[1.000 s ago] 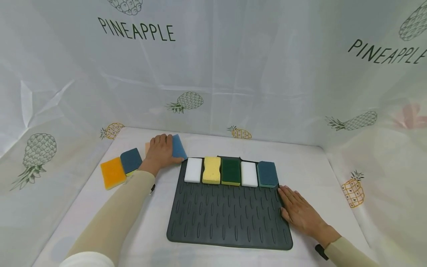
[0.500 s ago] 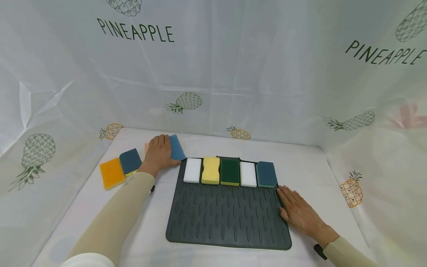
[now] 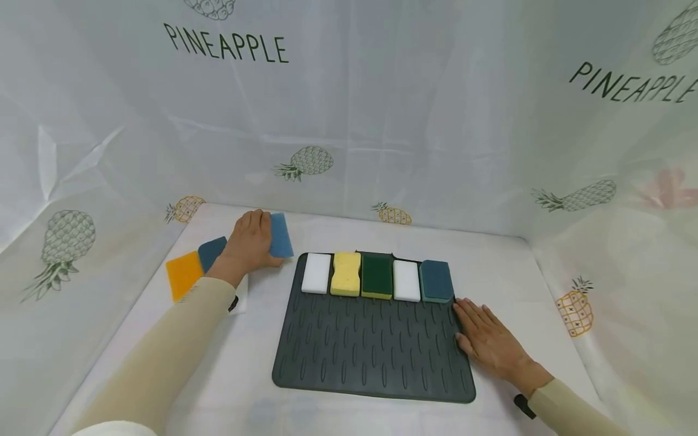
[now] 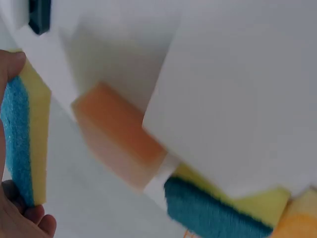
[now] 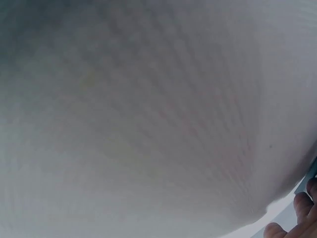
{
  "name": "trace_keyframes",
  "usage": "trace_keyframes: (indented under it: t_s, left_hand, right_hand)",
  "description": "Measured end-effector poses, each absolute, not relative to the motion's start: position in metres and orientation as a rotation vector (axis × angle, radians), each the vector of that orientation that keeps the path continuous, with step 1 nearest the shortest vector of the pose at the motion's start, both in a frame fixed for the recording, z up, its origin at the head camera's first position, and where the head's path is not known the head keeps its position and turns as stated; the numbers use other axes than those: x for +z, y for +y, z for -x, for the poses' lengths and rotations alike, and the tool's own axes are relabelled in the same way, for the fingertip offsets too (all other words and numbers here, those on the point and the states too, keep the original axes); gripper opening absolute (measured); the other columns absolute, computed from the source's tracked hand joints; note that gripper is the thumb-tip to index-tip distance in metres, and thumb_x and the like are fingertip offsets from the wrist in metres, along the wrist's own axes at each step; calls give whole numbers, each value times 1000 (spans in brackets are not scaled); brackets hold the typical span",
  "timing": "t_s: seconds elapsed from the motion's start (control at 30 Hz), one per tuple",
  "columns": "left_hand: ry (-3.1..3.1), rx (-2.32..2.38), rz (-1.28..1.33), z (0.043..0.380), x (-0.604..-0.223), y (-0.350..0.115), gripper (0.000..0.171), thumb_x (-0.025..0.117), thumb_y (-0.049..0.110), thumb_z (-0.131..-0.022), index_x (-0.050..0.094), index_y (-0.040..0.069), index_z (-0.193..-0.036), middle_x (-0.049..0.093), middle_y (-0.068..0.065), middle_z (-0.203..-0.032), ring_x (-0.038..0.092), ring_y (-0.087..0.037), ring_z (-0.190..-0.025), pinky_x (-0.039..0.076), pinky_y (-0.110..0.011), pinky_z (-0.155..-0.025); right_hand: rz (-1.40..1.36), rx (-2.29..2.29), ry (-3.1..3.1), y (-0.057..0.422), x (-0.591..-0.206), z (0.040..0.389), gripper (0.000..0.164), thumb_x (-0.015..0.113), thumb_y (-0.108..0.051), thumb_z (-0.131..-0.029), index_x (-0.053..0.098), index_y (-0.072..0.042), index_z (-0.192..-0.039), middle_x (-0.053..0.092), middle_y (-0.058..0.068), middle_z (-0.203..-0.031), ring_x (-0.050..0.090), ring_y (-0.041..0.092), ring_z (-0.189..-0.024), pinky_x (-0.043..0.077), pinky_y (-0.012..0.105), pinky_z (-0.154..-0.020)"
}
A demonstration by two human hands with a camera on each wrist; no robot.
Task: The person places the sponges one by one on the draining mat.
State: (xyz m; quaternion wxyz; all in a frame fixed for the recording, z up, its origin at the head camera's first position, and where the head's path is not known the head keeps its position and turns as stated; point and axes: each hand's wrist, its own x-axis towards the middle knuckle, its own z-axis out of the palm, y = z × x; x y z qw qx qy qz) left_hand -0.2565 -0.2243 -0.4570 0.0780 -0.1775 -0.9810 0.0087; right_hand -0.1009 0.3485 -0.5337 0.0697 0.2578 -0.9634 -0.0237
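Observation:
My left hand (image 3: 248, 243) grips a sponge (image 3: 281, 235) with a blue scouring face, beyond the far left corner of a dark grey ribbed mat (image 3: 373, 354). In the left wrist view its yellow foam side shows too, held between thumb and fingers. A peach-orange sponge (image 4: 119, 136) lies near that hand. My right hand (image 3: 493, 345) lies with straight fingers along the mat's right edge. Across the mat's far side stands a row: a white sponge (image 3: 316, 274), a yellow sponge (image 3: 346, 274), a dark green one (image 3: 377, 276), another white sponge (image 3: 406, 281) and a blue one (image 3: 437, 281).
Left of my left wrist lie an orange sponge (image 3: 184, 274) and a dark blue sponge (image 3: 210, 251) with a yellow side. A white block (image 3: 240, 297) shows partly beneath the wrist. A white curtain (image 3: 436, 121) printed with pineapples rises behind the white-covered table (image 3: 491, 257).
My left hand has moved slightly left and up with the blue and yellow sponge, away from the mat's corner. A white block has come into sight under that wrist. My right hand stays put.

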Motion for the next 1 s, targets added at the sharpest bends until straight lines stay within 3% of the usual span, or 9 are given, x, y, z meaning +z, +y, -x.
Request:
trace_keyframes:
  t_s: [0.27,0.5,0.67,0.8,0.9,1.0]
  left_hand:
    - [-2903,-44,668,231,-429,-223,124,89,60,-73,32,-20,-150,41,-39,-149,40,-53,-140,34,-62,-122]
    - [-2826,-51,882,192,-428,-207,124,90,63,-69,40,-19,-148,49,-37,-145,48,-49,-136,39,-58,-120]
    - [-2870,-98,946,165,-436,-196,123,89,66,-68,43,-16,-147,52,-34,-144,51,-46,-133,42,-56,-118]
    - [-2950,-158,991,145,-444,-186,120,88,65,-70,43,-14,-149,51,-31,-146,50,-44,-133,43,-56,-116]
    - [-3035,-210,1009,131,-450,-179,118,88,62,-72,42,-13,-151,49,-30,-149,47,-44,-136,43,-57,-116]
    - [-3109,-256,1022,120,-455,-173,116,87,60,-74,41,-12,-152,48,-28,-151,45,-43,-138,42,-57,-117]
  right_hand:
    - [-766,-65,-2928,350,-532,103,73,54,-47,-108,42,4,-158,43,22,-164,41,40,-152,23,50,-130]
    - [-812,-96,-2890,355,-533,105,73,54,-49,-108,43,5,-157,45,23,-163,41,39,-152,-6,34,-133]
    - [-822,-111,-2906,354,-533,106,74,54,-49,-108,43,5,-157,43,23,-164,42,40,-152,-14,29,-130]
    - [-820,-98,-2925,351,-530,104,73,55,-47,-108,43,5,-157,43,22,-165,41,42,-152,11,45,-134]
    - [-816,-84,-2928,350,-530,103,72,54,-47,-108,43,5,-157,42,22,-165,41,42,-152,23,50,-130]
    - [-820,-75,-2919,350,-532,103,73,54,-47,-108,42,5,-158,42,23,-165,41,41,-152,8,42,-135]
